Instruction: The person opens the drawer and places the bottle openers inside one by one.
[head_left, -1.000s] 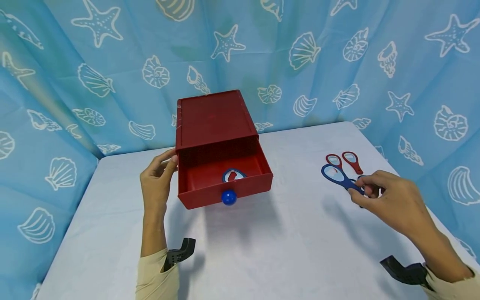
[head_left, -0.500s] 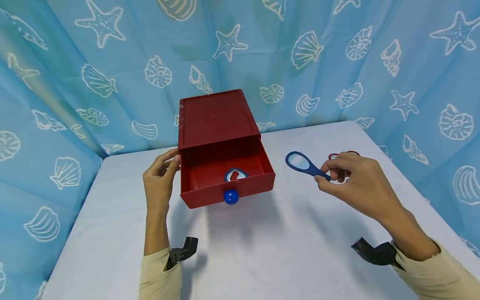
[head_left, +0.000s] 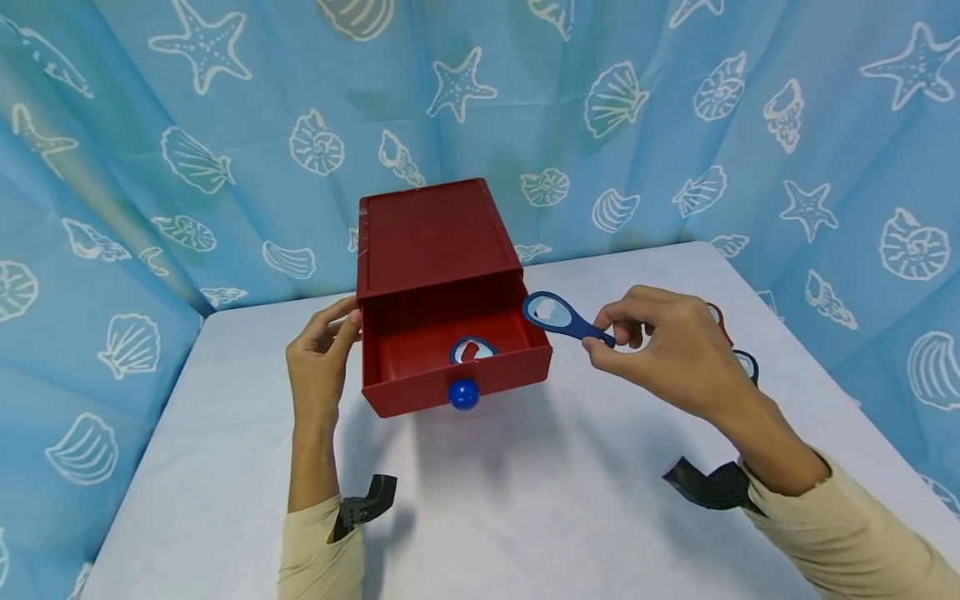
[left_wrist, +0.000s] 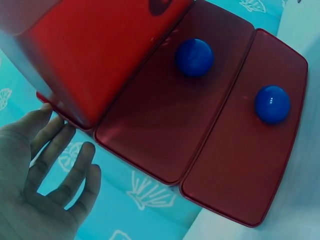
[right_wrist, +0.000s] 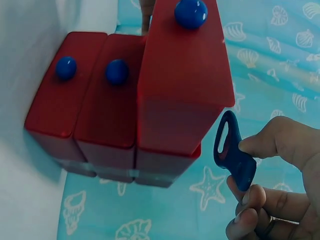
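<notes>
The red cabinet (head_left: pixel 431 237) has its top drawer (head_left: pixel 405 392) pulled out, a blue knob on the front. Inside lies a blue-rimmed hand mirror (head_left: pixel 472 350). My right hand (head_left: pixel 667 346) pinches the handle of another small blue hand mirror (head_left: pixel 549 312), its oval end at the drawer's right wall. In the right wrist view, thumb and fingers grip that mirror (right_wrist: pixel 242 162) beside the drawer's corner. My left hand (head_left: pixel 322 350) touches the cabinet's left side, its fingertips against the edge. Spread, loosely bent fingers (left_wrist: pixel 85 155) show in the left wrist view.
Two shut drawers (left_wrist: pixel 220 115) with blue knobs sit below the top one. At the table's right, partly behind my right wrist, lie a red-rimmed piece (head_left: pixel 720 321) and a dark-rimmed one (head_left: pixel 746 364). A seashell-patterned curtain (head_left: pixel 525 100) surrounds the white table (head_left: pixel 525 517).
My right hand has lifted the blue hand mirror from the pieces at the right and carried it left to the drawer. My left hand has stayed at the cabinet's side.
</notes>
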